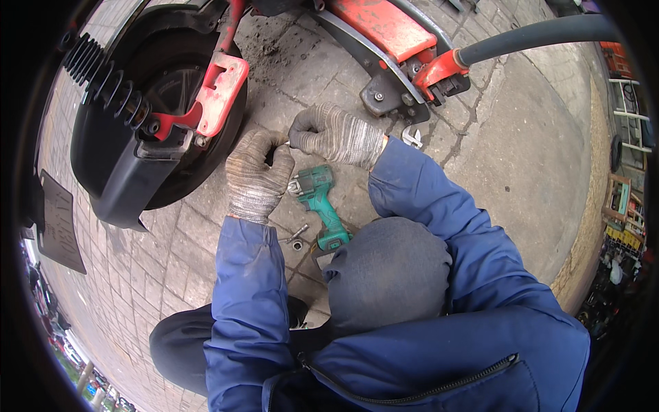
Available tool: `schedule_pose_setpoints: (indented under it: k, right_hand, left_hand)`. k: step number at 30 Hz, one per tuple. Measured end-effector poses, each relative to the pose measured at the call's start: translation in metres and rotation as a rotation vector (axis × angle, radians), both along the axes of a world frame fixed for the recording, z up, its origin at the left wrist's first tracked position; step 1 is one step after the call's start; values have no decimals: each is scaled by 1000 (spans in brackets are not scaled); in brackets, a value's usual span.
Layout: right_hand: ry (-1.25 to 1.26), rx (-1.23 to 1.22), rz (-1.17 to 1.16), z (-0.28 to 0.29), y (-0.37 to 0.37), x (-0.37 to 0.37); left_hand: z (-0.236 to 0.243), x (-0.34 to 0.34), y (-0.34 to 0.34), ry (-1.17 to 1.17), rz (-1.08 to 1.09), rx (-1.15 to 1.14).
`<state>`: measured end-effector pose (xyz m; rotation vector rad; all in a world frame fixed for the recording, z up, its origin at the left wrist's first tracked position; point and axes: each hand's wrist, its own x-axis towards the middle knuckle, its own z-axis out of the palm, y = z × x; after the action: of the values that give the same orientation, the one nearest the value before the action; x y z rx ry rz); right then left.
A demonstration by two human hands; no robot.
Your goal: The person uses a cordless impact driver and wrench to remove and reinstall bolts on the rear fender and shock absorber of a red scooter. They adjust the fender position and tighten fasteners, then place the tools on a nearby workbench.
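Note:
Both my hands wear grey-brown striped knit gloves and meet fingertip to fingertip above the paving. My left hand (261, 172) is closed, its thumb and fingers curled into a pinch. My right hand (340, 135) is also pinched shut, its fingertips close to the left ones. Whatever small thing lies between them is too tiny to make out. Just below, a teal cordless impact wrench (324, 202) rests on the ground, its silver head beside my left hand. A small bolt-like metal piece (299, 232) and a round socket or nut (297, 244) lie left of its handle.
On the left stands a wheel under a black fender (113, 154), with a red bracket (223, 93) and a coil-spring shock absorber (103, 79). A red floor jack (384, 31) with a dark padded handle (535, 41) sits ahead to the right. A silver tool (412, 136) lies near my right wrist.

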<state>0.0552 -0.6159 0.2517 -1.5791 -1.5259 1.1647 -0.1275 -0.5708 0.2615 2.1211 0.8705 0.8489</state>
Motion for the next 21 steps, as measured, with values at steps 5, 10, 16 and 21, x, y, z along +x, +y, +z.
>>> schedule_pose_setpoints:
  k: [5,10,16,21]
  right_hand:
    - [-3,78,9,0,-2,-4]
    - [-22,114,-14,-2,-3,-6]
    - [-12,87,0,-5,-4,-8]
    - [31,66,-35,-3,-8,-10]
  left_hand:
    - [-4,-3,-4,-79,46,-326]
    - [-5,-6,-6,-91,26,-397]
    - [1,-10,-7,-8,29,-270]
    - [1,-10,-10,-10,13,-246]
